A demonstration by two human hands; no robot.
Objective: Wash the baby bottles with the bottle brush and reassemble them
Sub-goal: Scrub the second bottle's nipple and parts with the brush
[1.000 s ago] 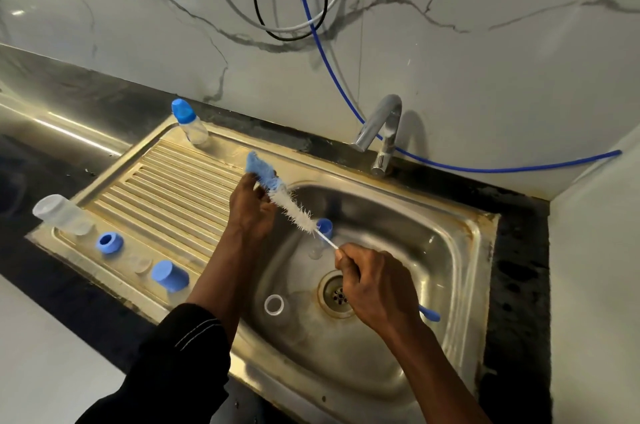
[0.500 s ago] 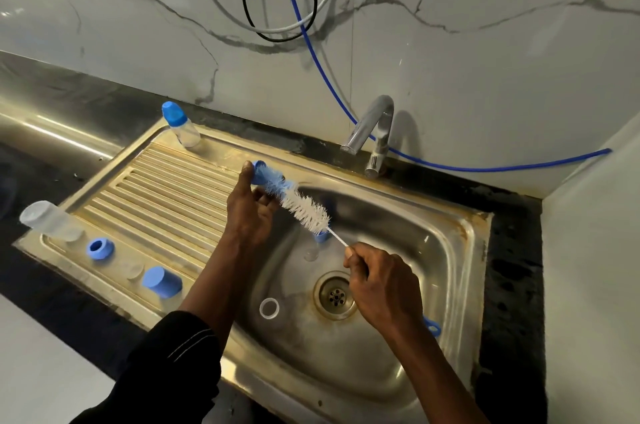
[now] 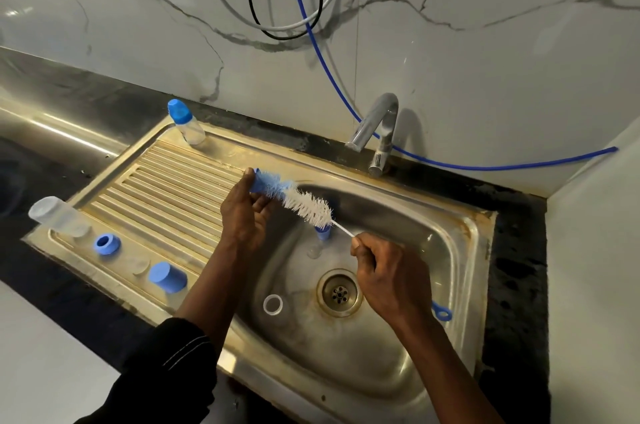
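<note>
Over the last second little has been moved. The white-bristled wire bottle brush (image 3: 308, 207) has been tilted slightly flatter, and a little more of its bristle is shown outside the small blue cylindrical piece (image 3: 258, 181) at its tip. A scrubbing stroke is therefore judged to be under way, not finished. Whether that piece is a bottle part or the brush's own tip cannot be told.

The piece is pinched by the left hand (image 3: 244, 219) above the ten o'clock rim of the stainless steel sink basin (image 3: 450, 250). The thin stem is clenched in the right hand (image 3: 391, 281).

In the basin a white plastic ring (image 3: 273, 304) is lying at nine o'clock of the drain (image 3: 339, 292). On the ribbed steel drainboard (image 3: 166, 188) a clear bottle body (image 3: 59, 216), a blue collar ring (image 3: 107, 243) and a blue cap (image 3: 168, 276) are left apart at eight o'clock. One blue-capped bottle (image 3: 185, 126) is stood at twelve o'clock. Most washing and all reassembly are judged to remain.
</note>
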